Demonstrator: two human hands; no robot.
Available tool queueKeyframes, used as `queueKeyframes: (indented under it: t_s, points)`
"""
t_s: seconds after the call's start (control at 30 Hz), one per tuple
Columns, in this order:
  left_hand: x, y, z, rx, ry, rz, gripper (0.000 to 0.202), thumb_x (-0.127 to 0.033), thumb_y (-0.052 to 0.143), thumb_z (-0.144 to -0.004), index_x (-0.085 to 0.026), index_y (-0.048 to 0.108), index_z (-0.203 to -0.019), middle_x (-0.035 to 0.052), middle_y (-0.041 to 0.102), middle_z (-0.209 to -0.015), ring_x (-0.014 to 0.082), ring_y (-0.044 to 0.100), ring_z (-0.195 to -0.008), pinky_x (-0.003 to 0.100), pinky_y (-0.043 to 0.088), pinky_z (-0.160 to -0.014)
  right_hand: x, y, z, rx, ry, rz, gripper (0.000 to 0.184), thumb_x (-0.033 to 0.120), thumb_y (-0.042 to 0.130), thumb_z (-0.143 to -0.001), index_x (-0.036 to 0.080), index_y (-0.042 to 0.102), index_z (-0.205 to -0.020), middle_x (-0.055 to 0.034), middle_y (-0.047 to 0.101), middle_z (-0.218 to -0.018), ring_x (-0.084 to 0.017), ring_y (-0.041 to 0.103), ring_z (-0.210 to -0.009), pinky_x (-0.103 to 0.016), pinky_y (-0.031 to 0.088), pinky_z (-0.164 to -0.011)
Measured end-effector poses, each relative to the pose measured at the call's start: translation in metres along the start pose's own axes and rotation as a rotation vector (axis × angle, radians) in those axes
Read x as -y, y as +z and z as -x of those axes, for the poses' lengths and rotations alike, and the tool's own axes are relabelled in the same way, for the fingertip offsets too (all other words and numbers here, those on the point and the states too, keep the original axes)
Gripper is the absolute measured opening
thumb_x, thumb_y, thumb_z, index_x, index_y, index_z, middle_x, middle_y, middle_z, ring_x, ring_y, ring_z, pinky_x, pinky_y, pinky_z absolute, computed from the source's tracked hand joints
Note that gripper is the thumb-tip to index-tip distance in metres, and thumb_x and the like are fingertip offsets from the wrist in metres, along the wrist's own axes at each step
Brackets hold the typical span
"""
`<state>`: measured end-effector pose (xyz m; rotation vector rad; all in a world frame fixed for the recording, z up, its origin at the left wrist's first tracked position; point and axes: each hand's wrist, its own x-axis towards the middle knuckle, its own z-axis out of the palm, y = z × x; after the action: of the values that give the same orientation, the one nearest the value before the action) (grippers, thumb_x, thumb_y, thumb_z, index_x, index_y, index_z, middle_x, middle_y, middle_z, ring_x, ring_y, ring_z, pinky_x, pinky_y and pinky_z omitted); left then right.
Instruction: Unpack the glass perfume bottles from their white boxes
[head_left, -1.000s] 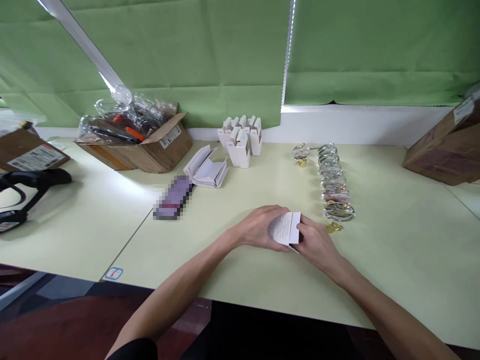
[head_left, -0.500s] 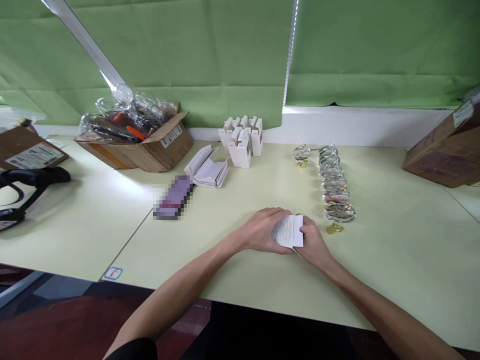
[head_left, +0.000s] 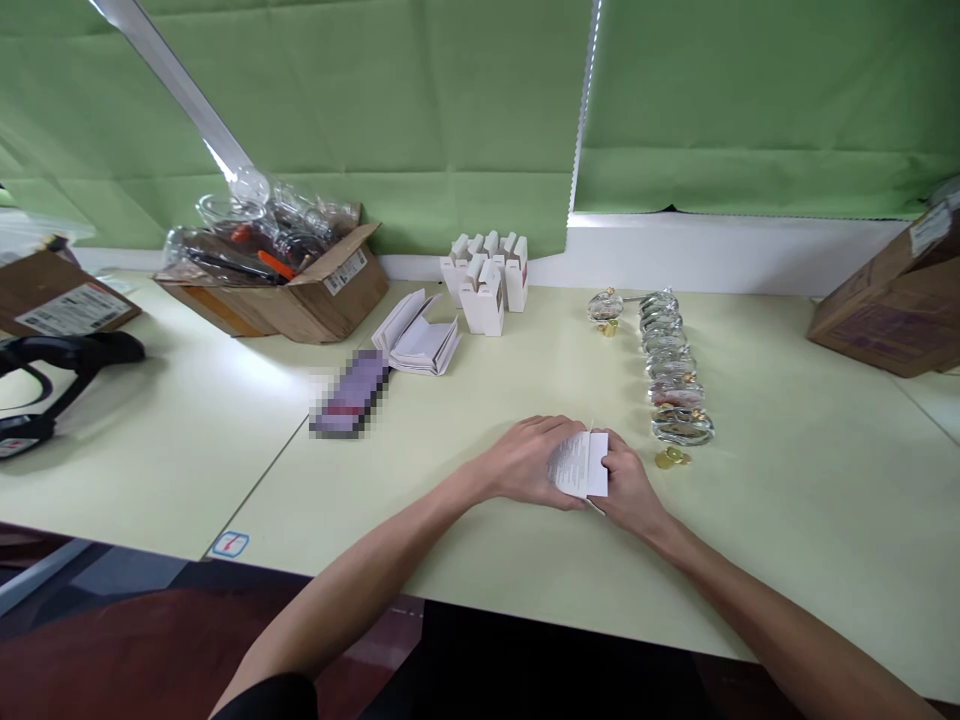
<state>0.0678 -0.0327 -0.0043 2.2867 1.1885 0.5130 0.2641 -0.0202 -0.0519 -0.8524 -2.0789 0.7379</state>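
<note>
Over the near middle of the table, my left hand (head_left: 531, 462) is wrapped round a small white paper box (head_left: 571, 466) with fine print on its side. My right hand (head_left: 630, 490) grips the box's right end, its thumb at the white flap (head_left: 598, 464). The right fingers behind the box are hidden. Beyond my right hand lie several small gold caps (head_left: 672, 457). A row of clear glass bottles (head_left: 681, 426) runs away from them toward the wall.
Several white boxes (head_left: 482, 305) stand upright at the back, beside a stack of folded white cartons (head_left: 424, 347). A blurred purple phone-shaped item (head_left: 349, 395) lies left of them. Cardboard boxes (head_left: 330, 310) stand left and right (head_left: 885, 300). One more glass bottle (head_left: 604, 306) sits apart with gold pieces.
A thin edge at the box's open end now stands out a little from the flap. Both hands keep their hold in nearly the same place; the view has shifted slightly.
</note>
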Motion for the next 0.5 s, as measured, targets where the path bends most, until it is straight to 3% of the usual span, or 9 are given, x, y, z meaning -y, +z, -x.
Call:
queueKeyframes:
  t_s: [0.23, 0.5]
  points:
    - [-0.0007, -0.0017, 0.0004, 0.021, 0.012, -0.015, 0.073, -0.050, 0.082, -0.064, -0.025, 0.050, -0.125, 0.0060, 0.065, -0.125, 0.0283, 0.063, -0.114, 0.039, 0.047, -0.098, -0.0010, 0.0014, 0.0018, -0.007, 0.023, 0.023, 0.016, 0.017, 0.073, -0.067, 0.020, 0.062, -0.056, -0.0061, 0.065, -0.077, -0.020, 0.061, -0.073, -0.029, 0.047, -0.059]
    - [-0.0009, -0.0026, -0.0003, 0.020, 0.006, -0.022, 0.071, -0.050, 0.081, -0.065, -0.023, 0.051, -0.124, 0.0065, 0.065, -0.122, 0.0292, 0.064, -0.113, 0.039, 0.048, -0.095, 0.0047, 0.0038, 0.0023, -0.033, 0.054, 0.011, 0.010, 0.017, 0.065, -0.071, 0.020, 0.067, -0.062, -0.0072, 0.065, -0.081, -0.023, 0.061, -0.077, -0.034, 0.049, -0.066]
